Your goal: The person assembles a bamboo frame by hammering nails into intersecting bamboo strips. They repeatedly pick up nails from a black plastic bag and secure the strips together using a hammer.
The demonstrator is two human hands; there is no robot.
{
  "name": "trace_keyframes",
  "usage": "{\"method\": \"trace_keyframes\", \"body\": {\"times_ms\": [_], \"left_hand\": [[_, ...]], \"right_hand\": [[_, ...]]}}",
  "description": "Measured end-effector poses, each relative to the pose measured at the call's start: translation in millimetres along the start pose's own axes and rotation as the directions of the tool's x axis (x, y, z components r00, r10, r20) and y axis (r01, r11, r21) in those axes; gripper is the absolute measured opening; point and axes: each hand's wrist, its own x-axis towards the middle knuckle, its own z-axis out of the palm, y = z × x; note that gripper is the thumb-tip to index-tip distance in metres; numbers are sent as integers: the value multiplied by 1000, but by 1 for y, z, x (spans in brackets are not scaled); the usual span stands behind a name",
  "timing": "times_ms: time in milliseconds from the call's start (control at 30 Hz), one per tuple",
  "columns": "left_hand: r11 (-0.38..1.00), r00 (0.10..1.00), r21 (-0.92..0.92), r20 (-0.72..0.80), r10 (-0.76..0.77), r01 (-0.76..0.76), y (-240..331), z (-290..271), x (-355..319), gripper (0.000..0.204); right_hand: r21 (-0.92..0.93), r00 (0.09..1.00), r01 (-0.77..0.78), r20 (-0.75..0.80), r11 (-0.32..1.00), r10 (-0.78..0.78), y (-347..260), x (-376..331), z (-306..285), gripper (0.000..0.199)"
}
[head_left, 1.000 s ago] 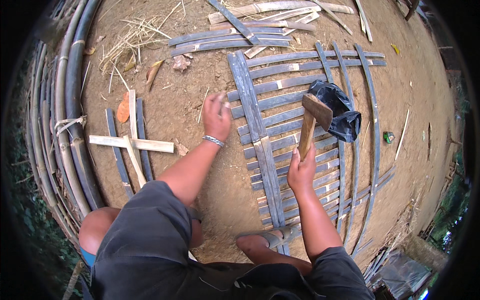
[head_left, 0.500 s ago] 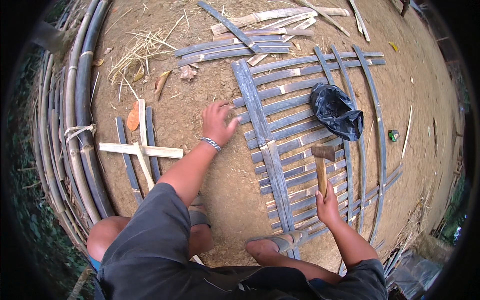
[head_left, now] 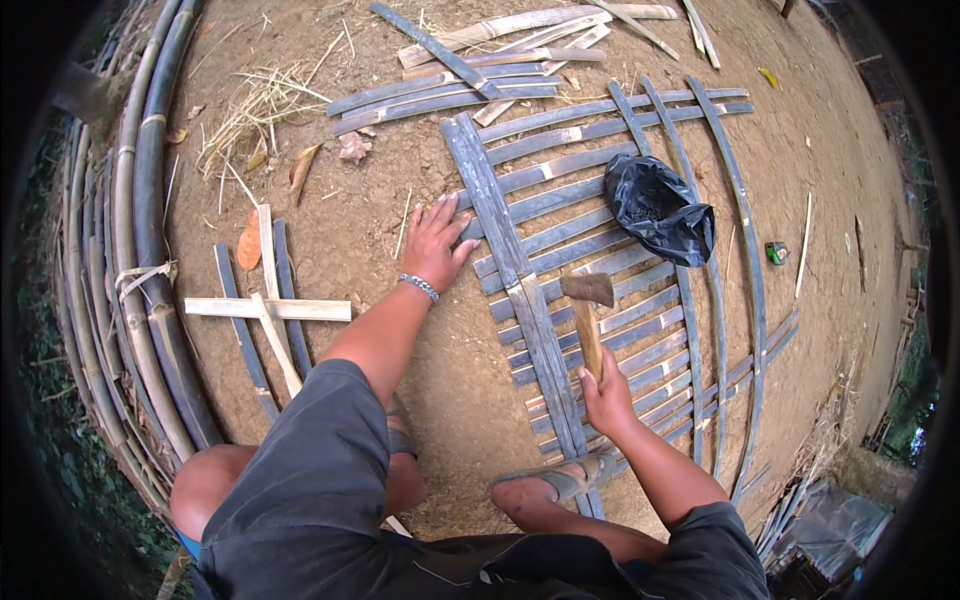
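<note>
A bamboo lattice (head_left: 560,187) of dark split slats lies on the dirt, its cross slats running under a wider pair of lengthwise strips (head_left: 500,230). My left hand (head_left: 437,245), wearing a braided bracelet, rests with fingers spread at the left ends of the upper cross slats and grips nothing. In my right hand (head_left: 606,398) is a hatchet (head_left: 588,340), held by its wooden handle. Its rusty head is over the lattice, just right of the lengthwise strips. An open black plastic bag (head_left: 660,210) with small dark contents sits on the lattice's upper right.
Long bamboo poles (head_left: 150,230), tied together, line the left side. Nearer lie crossed pale strips (head_left: 270,307) and dark slats. Loose split bamboo (head_left: 450,95) and straw (head_left: 262,115) lie at the far side. A green tape measure (head_left: 776,253) is at right. My sandalled foot (head_left: 555,480) touches the lattice's near end.
My left hand has come down against the slat ends. My right hand has carried the hatchet left, toward the lengthwise strips. The whole view has shifted slightly.
</note>
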Motion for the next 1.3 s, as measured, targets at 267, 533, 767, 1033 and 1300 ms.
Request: {"method": "trace_keyframes", "body": {"times_ms": [267, 533, 767, 1033, 1300], "left_hand": [[999, 999, 40, 37, -7, 6, -3, -4, -3, 45], [996, 997, 84, 67, 28, -33, -2, -9, -3, 44], [994, 998, 109, 55, 25, -31, -7, -8, -6, 43], [996, 998, 87, 62, 31, -37, -3, -2, -2, 43], [996, 997, 75, 75, 32, -38, 0, -8, -1, 43]], "right_hand": [[-48, 989, 130, -68, 990, -133, -52, 68, 32, 54], [-280, 981, 163, -56, 946, -186, -71, 106, 35, 53], [-209, 909, 329, -193, 921, -369, -105, 104, 27, 56], [-271, 989, 94, -83, 958, -120, -68, 113, 28, 53], [-341, 982, 174, -11, 924, -189, -48, 118, 44, 56]]}}
